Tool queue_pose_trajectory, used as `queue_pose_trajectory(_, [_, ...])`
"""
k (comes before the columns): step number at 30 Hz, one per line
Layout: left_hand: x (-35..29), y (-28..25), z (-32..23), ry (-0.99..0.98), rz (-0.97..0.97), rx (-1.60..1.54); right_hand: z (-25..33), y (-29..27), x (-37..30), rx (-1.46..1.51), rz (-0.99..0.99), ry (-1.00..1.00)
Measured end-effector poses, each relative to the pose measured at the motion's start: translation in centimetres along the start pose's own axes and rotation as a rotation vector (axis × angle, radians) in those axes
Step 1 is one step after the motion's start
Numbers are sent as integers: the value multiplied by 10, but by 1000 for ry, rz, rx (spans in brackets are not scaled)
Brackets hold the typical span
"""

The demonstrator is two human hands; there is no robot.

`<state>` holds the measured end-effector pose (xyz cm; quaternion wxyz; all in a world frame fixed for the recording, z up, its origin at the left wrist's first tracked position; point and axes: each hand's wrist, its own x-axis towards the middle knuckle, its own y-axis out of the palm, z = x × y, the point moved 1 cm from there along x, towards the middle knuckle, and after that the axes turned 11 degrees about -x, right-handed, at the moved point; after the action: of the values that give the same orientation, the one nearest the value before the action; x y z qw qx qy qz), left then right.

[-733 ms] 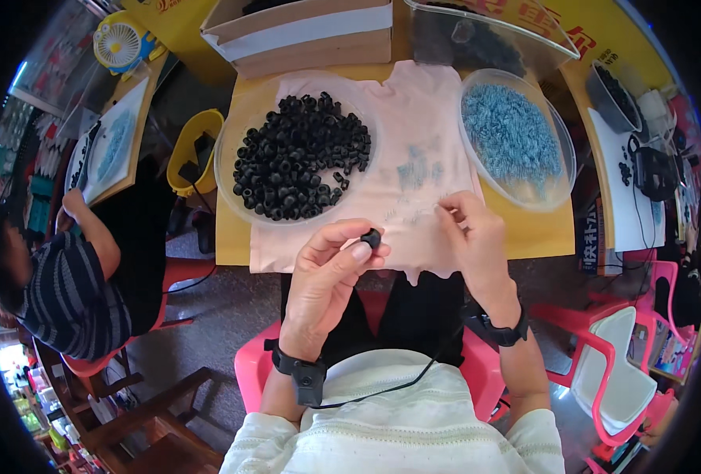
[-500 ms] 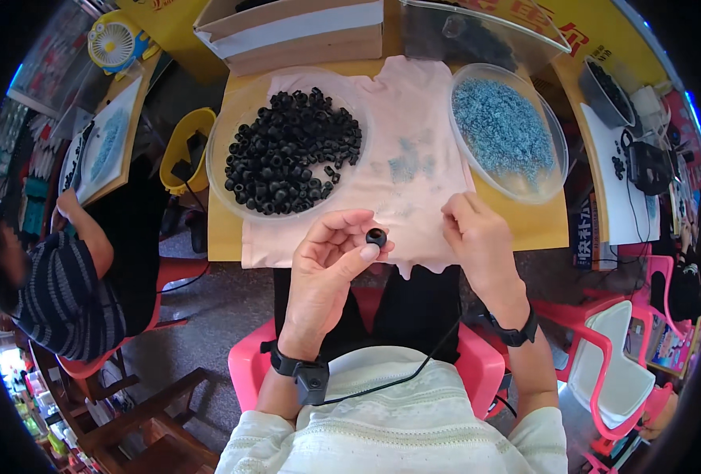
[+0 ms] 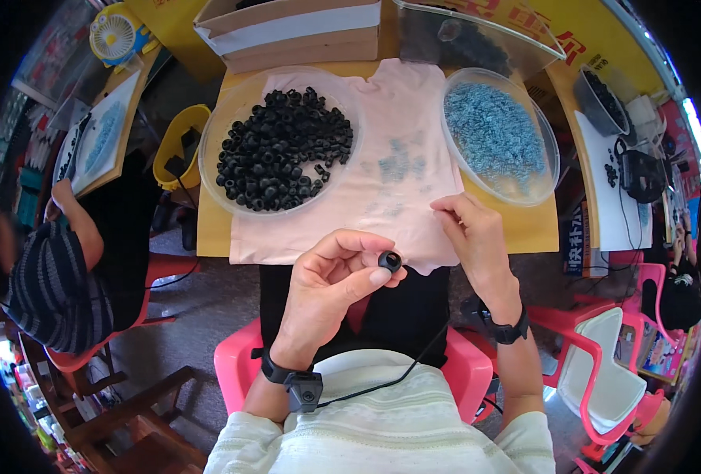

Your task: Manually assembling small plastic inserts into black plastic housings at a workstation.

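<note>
A small black round part with a hole through its middle (image 3: 390, 261) is pinched between the thumb and fingers of my left hand (image 3: 340, 272), just off the table's front edge. My right hand (image 3: 478, 241) hovers over the cloth's front right corner, thumb and forefinger drawn close together; whatever lies between them, if anything, is too small to make out. Beneath both hands, a pale pink cloth (image 3: 327, 233) covers the table. A round clear tray (image 3: 211, 189) on the left holds many similar black parts, and a smaller one (image 3: 554, 170) on the right holds tiny light-blue pieces.
A cardboard box (image 3: 295, 39) and a clear plastic bin (image 3: 477, 39) line the table's back. A yellow bucket (image 3: 169, 175) stands to the left, near a person in a striped top (image 3: 58, 284). A side table at right carries a grey tub (image 3: 603, 99) and black device (image 3: 643, 170).
My left hand, holding the black part, has shifted slightly right and nearer to me. The forefinger of my right hand has stretched out a little to the left. The whole view has tilted slightly.
</note>
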<state>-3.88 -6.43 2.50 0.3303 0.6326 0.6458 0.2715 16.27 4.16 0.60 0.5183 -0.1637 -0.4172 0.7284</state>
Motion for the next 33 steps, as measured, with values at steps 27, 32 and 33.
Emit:
queue_pose_trajectory(27, [6, 20, 17, -38, -96, 148, 53, -28, -29, 616, -1, 3])
queue_pose_trajectory(32, [8, 10, 20, -59, -67, 23, 57, -23, -30, 405, -104, -148])
queue_pose_trajectory(33, [8, 9, 21, -53, -70, 3, 59, -23, -29, 316, -125, -195])
